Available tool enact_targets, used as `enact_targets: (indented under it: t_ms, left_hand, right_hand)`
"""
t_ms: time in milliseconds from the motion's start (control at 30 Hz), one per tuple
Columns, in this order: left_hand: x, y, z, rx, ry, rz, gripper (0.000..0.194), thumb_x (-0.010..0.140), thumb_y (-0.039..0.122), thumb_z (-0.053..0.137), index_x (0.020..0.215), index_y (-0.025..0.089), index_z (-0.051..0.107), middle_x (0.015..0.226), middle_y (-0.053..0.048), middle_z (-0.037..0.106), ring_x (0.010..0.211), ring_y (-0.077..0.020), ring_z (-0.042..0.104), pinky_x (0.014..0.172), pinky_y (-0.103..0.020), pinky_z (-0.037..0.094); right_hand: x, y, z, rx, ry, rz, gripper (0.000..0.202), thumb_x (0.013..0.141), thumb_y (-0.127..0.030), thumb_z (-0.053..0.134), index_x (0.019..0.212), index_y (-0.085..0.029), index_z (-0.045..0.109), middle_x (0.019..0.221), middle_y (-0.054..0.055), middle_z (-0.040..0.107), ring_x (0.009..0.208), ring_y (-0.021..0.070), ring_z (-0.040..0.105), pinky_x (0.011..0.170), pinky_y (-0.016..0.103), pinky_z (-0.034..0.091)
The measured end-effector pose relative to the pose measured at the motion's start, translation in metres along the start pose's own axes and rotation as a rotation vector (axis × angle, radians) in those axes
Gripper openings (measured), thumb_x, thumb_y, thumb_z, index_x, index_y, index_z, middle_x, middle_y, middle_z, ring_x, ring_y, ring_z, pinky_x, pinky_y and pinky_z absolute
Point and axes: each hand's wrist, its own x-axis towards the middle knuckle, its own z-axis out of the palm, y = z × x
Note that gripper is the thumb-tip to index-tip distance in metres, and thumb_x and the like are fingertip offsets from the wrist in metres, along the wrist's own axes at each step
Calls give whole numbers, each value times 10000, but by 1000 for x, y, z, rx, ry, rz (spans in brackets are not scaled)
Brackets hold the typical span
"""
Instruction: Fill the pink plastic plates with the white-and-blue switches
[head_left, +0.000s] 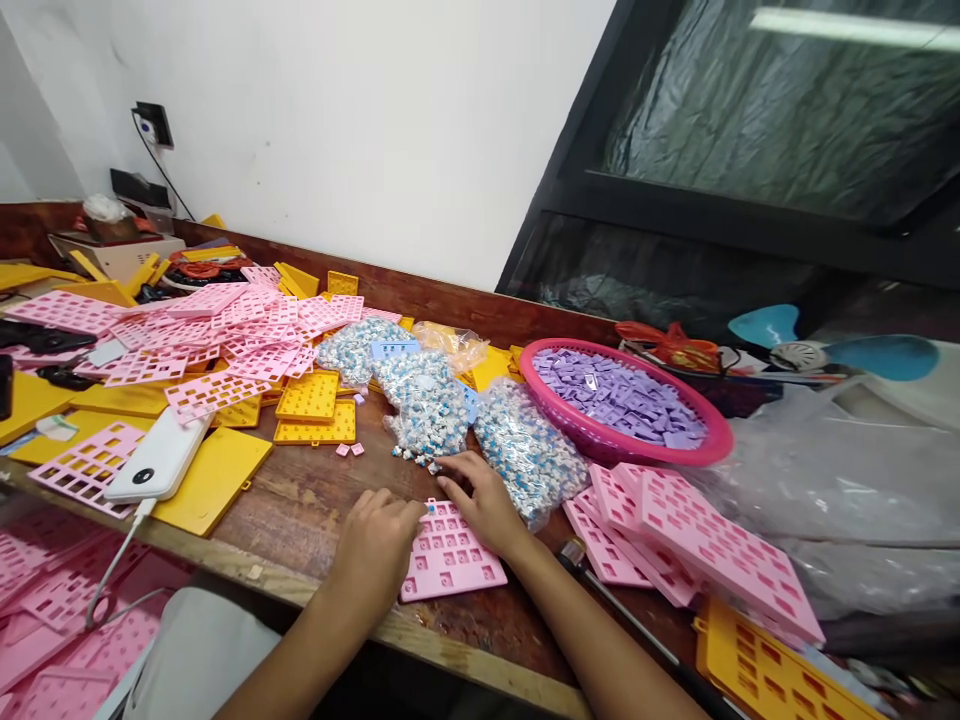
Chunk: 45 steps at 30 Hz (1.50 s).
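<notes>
A pink plate (pixel 455 560) with rows of square recesses lies in front of me near the table edge. My left hand (pixel 379 540) is closed at its upper left corner, fingertips on a small blue-and-white piece (pixel 430 508) at the top row. Reaching past the plate's upper right side, my right hand (pixel 484 500) has thumb and index finger apart, fingertips at loose blue-and-white pieces (pixel 409 456). These spill from a clear plastic bag (pixel 427 405) of the same pieces. Another filled bag (pixel 525 450) sits right of my right hand.
A magenta basket (pixel 720 440) of purple tiles stands at back right, above stacked pink plates (pixel 720 540). Yellow trays (pixel 315 420) and a heap of pink grids (pixel 247 330) cover the left. A white power bank (pixel 161 455) with a cable lies near the front edge.
</notes>
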Motion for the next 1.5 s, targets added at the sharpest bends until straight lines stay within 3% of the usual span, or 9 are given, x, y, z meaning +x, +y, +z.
enact_targets:
  t_ms: [367, 600, 733, 833, 933, 1067, 1167, 1333, 1500]
  left_hand:
    - [5, 21, -11, 198, -175, 75, 195, 924, 83, 492, 1010, 163, 649, 1002, -106, 715, 954, -274, 586, 861, -419, 395]
    - [2, 9, -3, 154, -88, 62, 212, 966, 123, 478, 998, 205, 672, 955, -78, 725, 936, -251, 599, 850, -402, 388]
    - [5, 1, -20, 49, -33, 42, 155, 958, 203, 536, 965, 219, 690, 953, -60, 713, 962, -242, 600, 849, -368, 413]
    - [24, -8, -39, 99, -8, 48, 170, 954, 208, 529, 960, 210, 699, 977, -63, 695, 978, -231, 608, 866, -350, 434]
    - [58, -17, -45, 237, -84, 117, 225, 949, 161, 491, 1011, 194, 704, 1037, -83, 681, 1028, -231, 619, 895, -343, 454]
    - [97, -26, -28, 288, -173, 171, 153, 886, 160, 599, 986, 183, 713, 1020, -97, 687, 1046, -244, 635, 934, -352, 464]
    - [108, -31, -14, 303, -185, 161, 132, 904, 171, 585, 961, 165, 705, 982, -110, 692, 1011, -245, 647, 926, -358, 474]
    - [107, -39, -13, 269, -174, 124, 217, 937, 143, 495, 1023, 152, 694, 1021, -121, 697, 1023, -239, 648, 901, -345, 491]
    - [83, -32, -32, 170, -183, 144, 257, 959, 194, 491, 1139, 198, 675, 1110, -93, 672, 1048, -213, 637, 917, -311, 491]
  right_hand:
    - [12, 12, 4, -204, -122, -12, 285, 922, -234, 670, 1203, -232, 712, 1052, 70, 665, 975, 220, 648, 899, 368, 506]
    - [18, 7, 9, -312, -81, -86, 111, 939, -177, 622, 1015, -207, 696, 1020, 57, 677, 959, 200, 643, 862, 332, 495]
    - [19, 2, 6, -331, -109, -103, 102, 885, -135, 660, 964, -195, 686, 980, 55, 702, 946, 208, 645, 850, 336, 487]
    - [18, -3, -7, -278, -84, -115, 102, 859, -137, 673, 940, -197, 690, 951, 47, 702, 898, 201, 641, 805, 319, 482]
    - [13, -9, -27, -185, -100, -144, 117, 833, -137, 682, 926, -199, 717, 910, 33, 698, 826, 184, 635, 746, 293, 473]
    - [7, -18, -43, -124, -278, -199, 142, 793, -141, 730, 895, -226, 781, 857, 19, 710, 796, 182, 649, 717, 282, 473]
    - [4, -20, -38, -130, -309, -210, 140, 808, -166, 750, 911, -243, 805, 878, 27, 730, 853, 196, 665, 766, 298, 486]
    - [5, -17, -29, -101, -283, -173, 169, 785, -170, 790, 936, -242, 803, 918, 31, 756, 884, 203, 675, 817, 313, 495]
    - [7, -12, -28, -21, -316, -139, 120, 783, -176, 801, 887, -235, 817, 891, 34, 757, 876, 198, 674, 812, 295, 495]
